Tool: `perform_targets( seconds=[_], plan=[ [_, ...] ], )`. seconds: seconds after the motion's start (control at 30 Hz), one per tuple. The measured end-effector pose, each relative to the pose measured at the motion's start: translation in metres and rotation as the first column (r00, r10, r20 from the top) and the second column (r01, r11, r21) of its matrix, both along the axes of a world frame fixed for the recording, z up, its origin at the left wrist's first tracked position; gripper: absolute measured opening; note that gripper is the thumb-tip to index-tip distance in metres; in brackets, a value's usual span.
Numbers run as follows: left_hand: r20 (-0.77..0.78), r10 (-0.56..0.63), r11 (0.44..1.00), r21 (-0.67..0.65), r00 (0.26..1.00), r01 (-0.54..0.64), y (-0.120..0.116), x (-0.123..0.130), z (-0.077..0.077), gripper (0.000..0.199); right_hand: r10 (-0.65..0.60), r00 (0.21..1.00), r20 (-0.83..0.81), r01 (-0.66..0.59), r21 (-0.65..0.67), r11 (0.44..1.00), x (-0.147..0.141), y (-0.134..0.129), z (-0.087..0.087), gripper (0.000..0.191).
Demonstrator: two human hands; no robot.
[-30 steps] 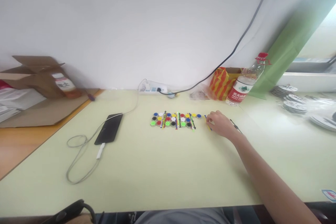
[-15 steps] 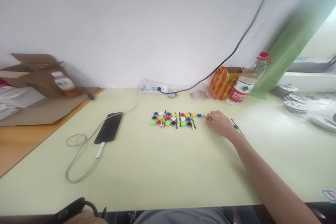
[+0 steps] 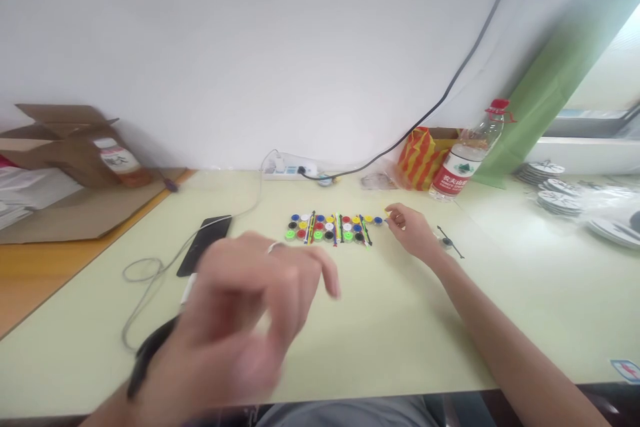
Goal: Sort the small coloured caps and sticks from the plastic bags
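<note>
My left hand [image 3: 240, 320], blurred by motion, hovers over the near left of the table with its fingers bent and apart; nothing shows in it. My right hand [image 3: 407, 230] rests on the table with thumb and fingertips pinched together. A small thin piece [image 3: 387, 213], yellow at the tip, pokes out from these fingers; most of it is hidden. Just left of them lies a blue round disc [image 3: 379, 221], at the end of rows of coloured discs [image 3: 329, 227]. Bundles of thin coloured arrow-shaped sticks [image 3: 339, 229] separate the rows. Right of my right wrist lies a clear disc with a black arrow [image 3: 449, 242].
A black phone [image 3: 213, 233] with a white cable [image 3: 131, 313] lies at left. Behind are a power strip [image 3: 290, 170], a striped bag [image 3: 419, 157] and a large water bottle [image 3: 457, 170]. Stacked white discs [image 3: 560, 203] stand far right, a cardboard box [image 3: 75, 153] far left.
My left hand has risen from the near table edge, forward and right into view. My right hand has shifted slightly, with its pinched fingers still beside the blue disc.
</note>
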State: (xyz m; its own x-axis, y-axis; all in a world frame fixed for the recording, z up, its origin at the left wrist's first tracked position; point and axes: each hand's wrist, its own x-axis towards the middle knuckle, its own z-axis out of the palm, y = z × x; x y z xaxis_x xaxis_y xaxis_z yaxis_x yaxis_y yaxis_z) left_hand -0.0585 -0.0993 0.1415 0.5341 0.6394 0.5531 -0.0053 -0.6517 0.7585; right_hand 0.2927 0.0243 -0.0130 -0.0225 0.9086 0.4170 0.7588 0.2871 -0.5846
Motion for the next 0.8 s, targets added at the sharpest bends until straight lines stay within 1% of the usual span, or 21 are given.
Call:
perform_targets(
  seconds=[0.03,0.07,0.1,0.13,0.2,0.27,0.33,0.4,0.43,0.5,0.57,0.7,0.8],
  plan=[
    [-0.011,-0.080,0.995,-0.056,0.997,0.079,0.012,0.009,-0.002,0.051,0.009,1.000,0.012,-0.009,0.000,1.000,-0.002,0.001,-0.002,0.024],
    [-0.033,-0.098,0.992,-0.087,0.995,0.094,0.024,0.017,-0.008,0.048,0.020,0.999,0.029,-0.020,-0.002,1.000,-0.003,0.002,-0.004,0.022],
    [-0.072,-0.096,0.991,-0.101,0.993,0.089,0.037,0.023,-0.016,0.045,0.034,0.998,0.047,-0.033,-0.008,0.999,-0.005,0.002,-0.006,0.021],
    [-0.147,-0.078,0.991,-0.120,0.986,0.061,0.048,0.028,-0.026,0.043,0.042,0.997,0.065,-0.042,-0.013,0.999,-0.006,0.003,-0.008,0.021],
    [-0.267,-0.050,0.990,-0.142,0.962,0.012,0.067,0.031,-0.053,0.043,0.049,0.994,0.101,-0.047,-0.027,0.999,-0.008,0.004,-0.011,0.022],
    [-0.318,-0.046,0.986,-0.164,0.947,-0.008,0.079,0.029,-0.081,0.044,0.051,0.989,0.139,-0.047,-0.035,0.998,-0.009,0.005,-0.013,0.022],
    [-0.355,-0.060,0.978,-0.209,0.933,-0.016,0.085,0.026,-0.106,0.047,0.053,0.983,0.173,-0.048,-0.033,0.998,-0.010,0.005,-0.013,0.023],
    [-0.356,-0.081,0.955,-0.295,0.931,-0.029,0.089,0.022,-0.125,0.047,0.050,0.978,0.202,-0.045,-0.030,0.999,-0.009,0.004,-0.012,0.023],
    [-0.348,-0.092,0.941,-0.336,0.933,-0.032,0.091,0.021,-0.132,0.048,0.044,0.976,0.214,-0.039,-0.030,0.999,-0.009,0.004,-0.012,0.023],
    [-0.334,-0.110,0.923,-0.385,0.936,-0.029,0.094,0.019,-0.140,0.047,0.036,0.971,0.235,-0.028,-0.037,0.999,-0.009,0.003,-0.011,0.024],
    [-0.323,-0.117,0.913,-0.408,0.939,-0.026,0.095,0.018,-0.143,0.045,0.037,0.966,0.256,-0.025,-0.050,0.998,-0.010,0.002,-0.010,0.023],
    [-0.306,-0.124,0.907,-0.422,0.944,-0.018,0.095,0.017,-0.143,0.045,0.034,0.952,0.305,-0.009,-0.082,0.997,-0.013,-0.001,-0.007,0.024],
    [-0.298,-0.111,0.905,-0.424,0.948,-0.027,0.093,0.017,-0.142,0.045,0.014,0.936,0.351,0.025,-0.105,0.994,-0.013,-0.005,-0.001,0.027]
  ],
)
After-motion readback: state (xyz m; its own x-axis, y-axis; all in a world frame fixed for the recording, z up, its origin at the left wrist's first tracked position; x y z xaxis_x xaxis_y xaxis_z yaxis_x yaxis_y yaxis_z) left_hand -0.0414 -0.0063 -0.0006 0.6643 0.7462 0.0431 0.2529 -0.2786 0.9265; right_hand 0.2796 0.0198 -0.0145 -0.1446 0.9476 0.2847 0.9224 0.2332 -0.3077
